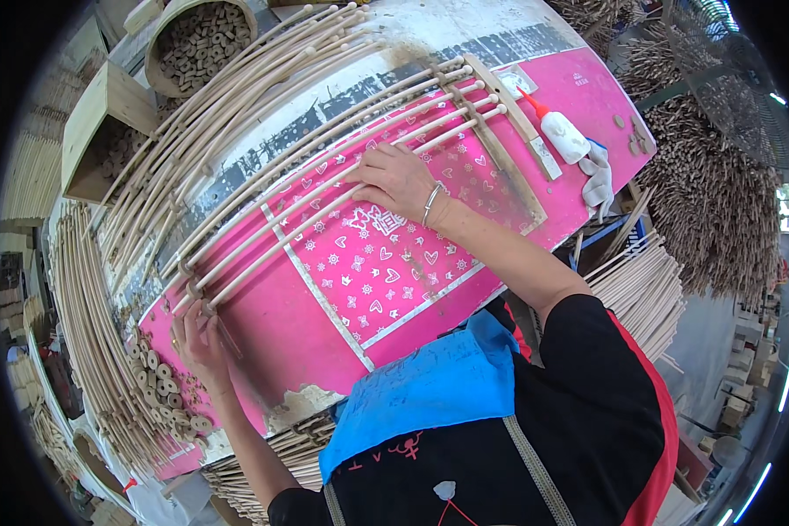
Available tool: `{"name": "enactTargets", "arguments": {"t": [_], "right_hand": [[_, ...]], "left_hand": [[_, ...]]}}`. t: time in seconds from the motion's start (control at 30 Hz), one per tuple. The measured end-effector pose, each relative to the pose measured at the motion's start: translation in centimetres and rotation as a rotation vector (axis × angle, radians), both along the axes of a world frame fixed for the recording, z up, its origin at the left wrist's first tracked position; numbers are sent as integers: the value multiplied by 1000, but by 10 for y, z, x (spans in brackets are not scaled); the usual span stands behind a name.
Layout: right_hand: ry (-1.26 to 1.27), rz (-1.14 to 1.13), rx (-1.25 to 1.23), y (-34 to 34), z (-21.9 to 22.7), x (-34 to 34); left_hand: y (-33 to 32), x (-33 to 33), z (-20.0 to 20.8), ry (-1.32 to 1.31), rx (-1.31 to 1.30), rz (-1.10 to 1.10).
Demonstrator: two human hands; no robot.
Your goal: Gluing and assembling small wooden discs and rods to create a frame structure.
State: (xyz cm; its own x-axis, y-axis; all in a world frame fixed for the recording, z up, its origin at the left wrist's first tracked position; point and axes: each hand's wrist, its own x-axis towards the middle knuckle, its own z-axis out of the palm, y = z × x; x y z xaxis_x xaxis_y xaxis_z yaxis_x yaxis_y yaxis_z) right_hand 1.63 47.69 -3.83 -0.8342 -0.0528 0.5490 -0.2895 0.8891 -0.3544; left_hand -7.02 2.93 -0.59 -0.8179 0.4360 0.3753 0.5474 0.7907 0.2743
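Note:
Several long pale rattan rods [324, 167] lie side by side across a pink patterned work table [386, 289], joined at the far end by wooden cross slats [500, 149]. My right hand [399, 180] rests flat on the rods near their middle, pressing them down; a bangle sits on its wrist. My left hand [202, 337] is at the rods' near ends, by the table's left edge, fingers pinched around a small piece there. What it pinches is too small to tell. Beside it lies a heap of small wooden discs [162, 386].
A white glue bottle [563, 133] with a red tip and a rag [598, 180] lie at the table's far right. Loose rods [228, 96] pile behind the table, more bundles at right [644, 285]. A basket of wooden rings [200, 39] and a wooden box [105, 131] stand at the back left.

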Motion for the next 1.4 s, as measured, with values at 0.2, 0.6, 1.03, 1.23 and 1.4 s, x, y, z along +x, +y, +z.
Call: {"name": "enactTargets", "arguments": {"t": [0.2, 0.6, 1.03, 1.23, 1.4], "right_hand": [[-18, 16, -3, 3, -5, -1], [-53, 39, -15, -5, 10, -3], [-245, -4, -404, -52, 30, 85], [-293, -47, -466, -63, 27, 115], [-288, -59, -456, -64, 21, 117]], "left_hand": [[8, 0, 8, 28, 0, -42], [5, 5, 7, -12, -53, 91], [88, 2, 3, 6, -63, -239], [128, -10, -12, -7, -100, -274], [135, -10, -16, -62, 60, -268]]}}
